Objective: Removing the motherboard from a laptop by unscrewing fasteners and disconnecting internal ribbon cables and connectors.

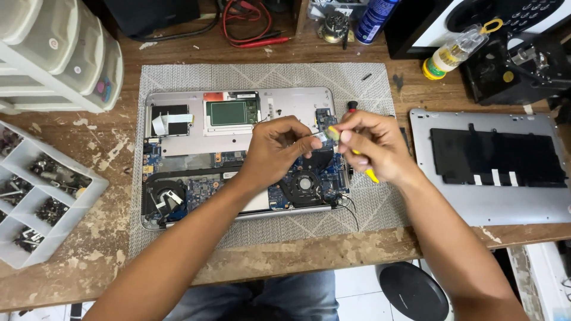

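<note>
small silver part pinched between left hand and right hand.

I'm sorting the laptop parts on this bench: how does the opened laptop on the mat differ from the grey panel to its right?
The opened laptop lies on the woven mat, boards and two fans exposed; the grey panel lies on bare wood and shows only a flat black sheet. Both hands, left hand and right hand, work over the laptop; nothing touches the panel. Both have silver-grey shells and lie flat, insides up.

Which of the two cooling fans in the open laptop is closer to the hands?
The fan on the board's right side, just below the left hand. The other fan sits far off at the laptop's lower left corner.
</note>
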